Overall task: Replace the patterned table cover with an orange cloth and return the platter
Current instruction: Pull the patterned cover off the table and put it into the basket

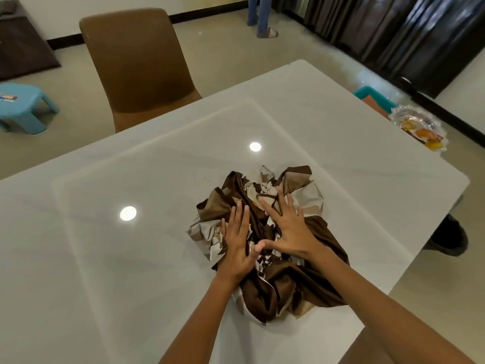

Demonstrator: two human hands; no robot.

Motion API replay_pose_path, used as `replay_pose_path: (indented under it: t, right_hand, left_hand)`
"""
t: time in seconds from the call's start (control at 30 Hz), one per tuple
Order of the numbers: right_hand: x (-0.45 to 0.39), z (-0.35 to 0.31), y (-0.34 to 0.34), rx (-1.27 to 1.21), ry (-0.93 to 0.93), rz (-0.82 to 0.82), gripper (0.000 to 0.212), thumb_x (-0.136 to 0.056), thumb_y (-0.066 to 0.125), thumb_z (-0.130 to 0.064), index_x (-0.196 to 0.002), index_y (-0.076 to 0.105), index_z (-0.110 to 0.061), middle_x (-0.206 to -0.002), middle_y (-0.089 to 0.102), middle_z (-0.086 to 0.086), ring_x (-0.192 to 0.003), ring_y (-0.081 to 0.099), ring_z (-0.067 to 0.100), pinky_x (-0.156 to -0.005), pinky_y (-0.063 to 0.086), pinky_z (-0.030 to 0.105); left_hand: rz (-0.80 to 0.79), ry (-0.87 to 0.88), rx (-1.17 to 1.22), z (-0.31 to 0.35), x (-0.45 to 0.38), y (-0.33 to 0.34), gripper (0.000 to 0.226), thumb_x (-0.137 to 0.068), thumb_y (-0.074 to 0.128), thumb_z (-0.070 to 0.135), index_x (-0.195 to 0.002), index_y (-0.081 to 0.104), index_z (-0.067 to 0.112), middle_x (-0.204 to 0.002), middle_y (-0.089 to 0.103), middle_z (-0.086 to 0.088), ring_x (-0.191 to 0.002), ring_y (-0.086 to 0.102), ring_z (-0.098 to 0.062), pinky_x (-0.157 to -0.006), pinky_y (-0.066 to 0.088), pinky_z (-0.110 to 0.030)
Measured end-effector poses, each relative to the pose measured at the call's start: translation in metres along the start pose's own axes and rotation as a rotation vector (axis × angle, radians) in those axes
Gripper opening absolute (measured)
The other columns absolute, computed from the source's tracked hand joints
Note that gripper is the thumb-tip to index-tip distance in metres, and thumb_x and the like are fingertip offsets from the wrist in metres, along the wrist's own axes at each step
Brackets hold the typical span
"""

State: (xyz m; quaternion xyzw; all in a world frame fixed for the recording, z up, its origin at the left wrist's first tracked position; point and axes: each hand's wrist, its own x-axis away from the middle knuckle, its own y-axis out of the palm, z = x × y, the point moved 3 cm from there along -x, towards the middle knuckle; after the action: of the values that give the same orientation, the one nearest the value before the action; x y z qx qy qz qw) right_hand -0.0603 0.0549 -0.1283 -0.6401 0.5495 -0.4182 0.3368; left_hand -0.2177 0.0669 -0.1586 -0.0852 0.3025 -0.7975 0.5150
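Both hands [262,237] press the bunched patterned cover [270,258], hiding its middle.

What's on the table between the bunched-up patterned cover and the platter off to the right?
Nothing: in the head view, only bare white table lies between the patterned cover and the glass platter, which sits beyond the table's right edge.
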Motion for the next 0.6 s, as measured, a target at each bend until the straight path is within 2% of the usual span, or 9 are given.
replay_pose_path:
  t: [0.07,0.17,0.23,0.3,0.4,0.47,0.53,0.6]
  right_hand:
    - [-0.001,-0.006,0.0,0.024,-0.006,-0.084,0.111,-0.052,0.039,-0.095,-0.142,-0.011,-0.054,-0.152,-0.033,0.005,-0.138,-0.03,0.036,-0.109,-0.007,0.067]
    - [-0.002,-0.014,0.005,0.117,-0.032,-0.143,0.125,-0.048,0.055,-0.089,-0.141,-0.018,-0.051,-0.155,-0.02,0.018,-0.137,-0.03,0.04,-0.108,-0.007,0.069]
    - [-0.004,-0.019,0.013,0.201,-0.02,-0.151,0.128,-0.048,0.055,-0.089,-0.141,-0.022,-0.047,-0.155,-0.014,0.022,-0.138,-0.027,0.042,-0.106,-0.008,0.068]
    - [-0.007,-0.023,0.021,0.285,0.019,-0.141,0.122,-0.055,0.053,-0.083,-0.143,-0.022,-0.042,-0.155,-0.003,0.022,-0.14,-0.018,0.044,-0.108,-0.002,0.066]
    - [-0.009,-0.029,0.021,0.323,0.044,-0.089,0.103,-0.069,0.058,-0.062,-0.149,0.0,-0.033,-0.147,0.024,0.02,-0.14,0.01,0.043,-0.106,0.024,0.061]
    - [-0.007,-0.032,0.018,0.286,0.025,0.004,0.087,-0.07,0.063,-0.048,-0.144,0.024,-0.028,-0.133,0.042,0.016,-0.128,0.034,0.041,-0.09,0.045,0.054]
    - [-0.002,-0.033,0.018,0.218,0.011,0.108,0.07,-0.068,0.069,-0.037,-0.132,0.044,-0.024,-0.119,0.054,0.011,-0.111,0.05,0.037,-0.075,0.051,0.045]
    - [0.003,-0.035,0.019,0.156,-0.003,0.177,0.057,-0.069,0.072,-0.028,-0.123,0.055,-0.02,-0.111,0.06,0.007,-0.1,0.056,0.033,-0.07,0.054,0.041]
  left_hand:
    - [-0.038,-0.009,0.099,0.001,0.0,-0.004,0.095,-0.083,0.011,0.078,-0.152,0.0,0.014,-0.16,-0.008,-0.002,-0.146,-0.011,-0.019,-0.117,-0.012,-0.043]
    - [-0.082,-0.02,0.194,0.0,-0.003,-0.009,0.1,-0.078,0.005,0.083,-0.15,-0.004,0.015,-0.159,-0.013,-0.002,-0.145,-0.016,-0.016,-0.116,-0.013,-0.043]
    - [-0.11,0.005,0.179,-0.001,-0.004,-0.01,0.099,-0.079,0.004,0.083,-0.15,-0.005,0.015,-0.158,-0.017,-0.001,-0.144,-0.019,-0.017,-0.116,-0.017,-0.04]
    - [-0.119,0.032,0.116,-0.001,-0.004,-0.007,0.097,-0.081,0.005,0.08,-0.151,-0.004,0.014,-0.157,-0.019,-0.003,-0.144,-0.02,-0.019,-0.114,-0.018,-0.039]
    - [-0.07,0.05,-0.003,-0.001,-0.004,0.001,0.082,-0.09,0.011,0.07,-0.152,0.006,0.016,-0.159,-0.012,-0.008,-0.145,-0.015,-0.024,-0.114,-0.017,-0.045]
    - [-0.017,0.039,-0.06,-0.002,-0.004,0.003,0.072,-0.095,0.015,0.063,-0.151,0.013,0.018,-0.16,-0.004,-0.008,-0.146,-0.008,-0.025,-0.115,-0.012,-0.046]
    - [0.022,0.045,-0.108,-0.001,-0.005,0.003,0.066,-0.097,0.017,0.058,-0.15,0.02,0.02,-0.16,0.003,-0.006,-0.147,-0.002,-0.026,-0.116,-0.008,-0.047]
    - [0.027,0.056,-0.159,0.001,-0.004,0.001,0.061,-0.097,0.018,0.055,-0.15,0.021,0.024,-0.16,0.006,-0.004,-0.147,0.001,-0.026,-0.117,-0.005,-0.047]
